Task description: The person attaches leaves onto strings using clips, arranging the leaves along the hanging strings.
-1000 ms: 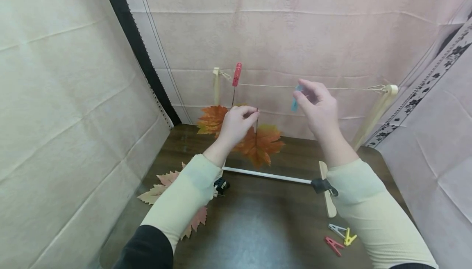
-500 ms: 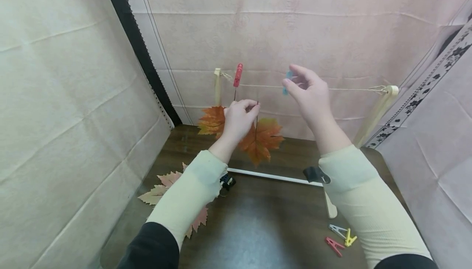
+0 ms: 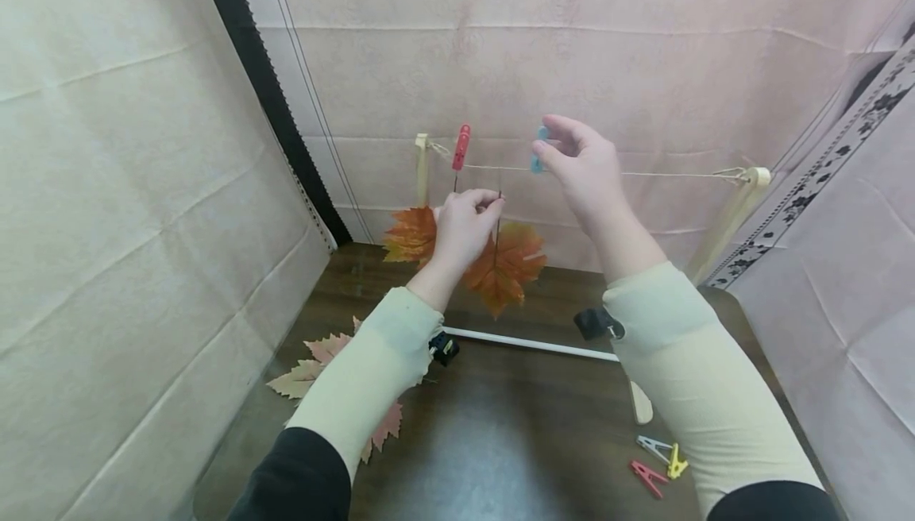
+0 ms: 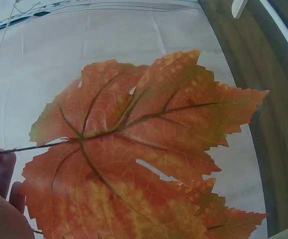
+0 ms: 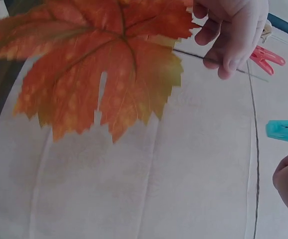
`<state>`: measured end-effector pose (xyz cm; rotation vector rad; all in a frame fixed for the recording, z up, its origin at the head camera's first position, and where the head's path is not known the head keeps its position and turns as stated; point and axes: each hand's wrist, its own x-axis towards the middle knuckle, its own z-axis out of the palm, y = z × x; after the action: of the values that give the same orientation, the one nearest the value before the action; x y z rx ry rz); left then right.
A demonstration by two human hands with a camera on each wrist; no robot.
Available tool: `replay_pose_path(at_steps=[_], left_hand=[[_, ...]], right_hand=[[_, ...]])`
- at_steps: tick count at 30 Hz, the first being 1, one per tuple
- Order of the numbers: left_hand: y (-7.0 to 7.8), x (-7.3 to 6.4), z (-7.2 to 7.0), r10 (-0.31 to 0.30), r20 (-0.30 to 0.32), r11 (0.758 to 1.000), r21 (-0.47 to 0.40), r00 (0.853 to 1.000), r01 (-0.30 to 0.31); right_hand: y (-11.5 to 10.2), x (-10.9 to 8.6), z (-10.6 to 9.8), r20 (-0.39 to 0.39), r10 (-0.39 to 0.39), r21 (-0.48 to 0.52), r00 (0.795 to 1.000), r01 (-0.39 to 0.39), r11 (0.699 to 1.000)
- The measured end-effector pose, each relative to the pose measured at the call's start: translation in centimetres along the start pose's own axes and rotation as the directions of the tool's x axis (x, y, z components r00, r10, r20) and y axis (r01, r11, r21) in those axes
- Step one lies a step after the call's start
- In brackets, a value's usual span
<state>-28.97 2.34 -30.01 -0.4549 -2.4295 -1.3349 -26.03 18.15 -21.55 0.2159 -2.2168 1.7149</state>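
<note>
My left hand pinches the thin dark stem of an orange maple leaf, which hangs below the string. In the right wrist view the stem's tip sticks out past the fingertips toward the string. My right hand holds a light blue clothespin between thumb and fingers, close to the string and right of the stem. A red clothespin grips the string at the left, with another orange leaf hanging from it by its stem, partly behind my left hand.
The string runs between a left post and a right post. A white rod crosses the dark table. Grey, yellow and red clothespins lie front right. Pale pinkish leaves lie under my left forearm.
My right hand has moved left and up with the blue clothespin, nearer the leaf's stem. My left hand has risen slightly with the leaf.
</note>
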Motion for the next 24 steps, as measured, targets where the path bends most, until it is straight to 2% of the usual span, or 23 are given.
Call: replay_pose_path(at_steps=[6, 10, 15, 24], left_hand=[[-0.1, 0.1, -0.1, -0.011, 0.003, 0.999, -0.034, 1.000, 0.011], [-0.3, 0.2, -0.1, -0.021, -0.009, 1.000, -0.023, 1.000, 0.021], [-0.4, 0.4, 0.0, -0.024, -0.019, 0.999, 0.020, 1.000, 0.024], [-0.1, 0.6, 0.1, -0.032, -0.043, 0.997, 0.067, 0.999, 0.035]], right_hand=[[-0.4, 0.5, 0.7, 0.064, 0.035, 0.029, 0.997, -0.037, 0.999], [-0.6, 1.0, 1.2, 0.083, 0.058, 0.060, 0.995, -0.063, 0.996], [-0.9, 1.4, 1.8, 0.074, 0.069, 0.081, 0.995, -0.075, 0.994], [-1.2, 1.8, 2.9, 0.027, 0.022, 0.068, 0.999, -0.023, 0.997]])
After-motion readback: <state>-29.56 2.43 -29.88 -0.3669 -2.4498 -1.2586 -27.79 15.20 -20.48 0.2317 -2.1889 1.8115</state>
